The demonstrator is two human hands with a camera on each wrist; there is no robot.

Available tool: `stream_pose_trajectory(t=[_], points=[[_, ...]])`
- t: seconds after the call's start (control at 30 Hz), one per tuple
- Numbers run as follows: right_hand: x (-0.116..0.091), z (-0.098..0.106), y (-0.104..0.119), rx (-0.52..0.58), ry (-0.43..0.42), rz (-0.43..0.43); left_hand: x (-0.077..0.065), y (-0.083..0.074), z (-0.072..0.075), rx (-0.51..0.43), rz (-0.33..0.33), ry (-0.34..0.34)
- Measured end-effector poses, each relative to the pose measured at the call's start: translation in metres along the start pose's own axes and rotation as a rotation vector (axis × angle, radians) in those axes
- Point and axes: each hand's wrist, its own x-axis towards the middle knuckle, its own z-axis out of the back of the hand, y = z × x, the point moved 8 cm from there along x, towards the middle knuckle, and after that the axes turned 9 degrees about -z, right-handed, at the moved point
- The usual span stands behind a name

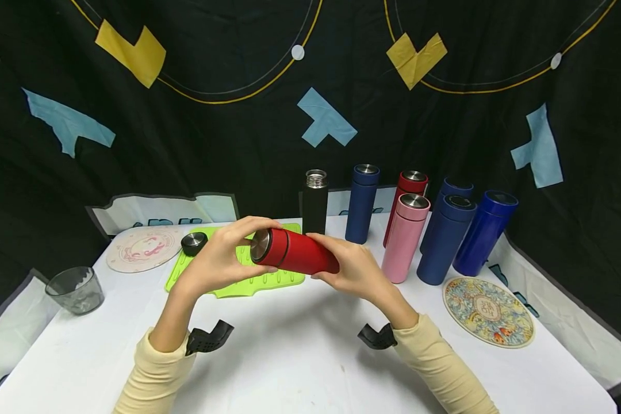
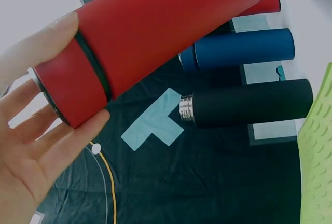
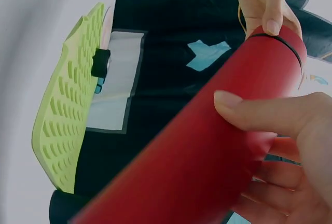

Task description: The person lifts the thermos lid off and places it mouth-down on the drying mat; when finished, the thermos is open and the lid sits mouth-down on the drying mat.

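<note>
Both hands hold a red thermos bottle (image 1: 307, 251) sideways above the table, its steel-topped lid end toward the left. My left hand (image 1: 225, 253) grips the red lid (image 2: 72, 86), with thumb and fingers on either side near the black ring. Around the body toward the base curls my right hand (image 1: 354, 264); its thumb lies along the red wall in the right wrist view. Behind the bottle is a green ridged mat (image 1: 284, 280), with a small black cap (image 1: 194, 244) at its far left corner. A black bottle (image 1: 315, 210) without a lid, its steel threaded neck bare, stands just beyond.
Toward the back right stand a blue bottle (image 1: 362, 204), a pink bottle (image 1: 405, 241), another red bottle (image 1: 411, 184) and several more blue ones. A patterned round mat (image 1: 489, 312) lies at the right. Leftward are a pale round mat (image 1: 145, 249) and a grey glass (image 1: 75, 291).
</note>
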Motion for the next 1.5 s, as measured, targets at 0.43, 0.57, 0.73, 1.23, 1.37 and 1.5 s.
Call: stream_pose_trajectory(t=[0.43, 0.57, 0.73, 1.23, 1.37, 1.5], points=[[0.001, -0.012, 0.001, 0.32, 0.135, 0.017, 0.004, -0.01, -0.011, -0.083, -0.11, -0.002], [0.001, -0.011, -0.001, 0.337, 0.105, 0.016, 0.005, -0.009, -0.013, -0.082, -0.084, 0.014], [0.0, -0.011, 0.001, 0.311, 0.05, 0.045, 0.008, -0.02, -0.009, -0.091, -0.075, 0.012], [-0.004, -0.001, 0.011, 0.156, -0.157, 0.144, 0.0, 0.016, -0.006, -0.002, 0.071, -0.11], [-0.005, 0.002, 0.013, 0.073, -0.187, 0.132, 0.0, 0.019, -0.009, 0.01, 0.156, -0.125], [-0.004, 0.004, 0.012, 0.047, -0.179, 0.112, -0.001, 0.018, -0.012, -0.037, 0.161, -0.09]])
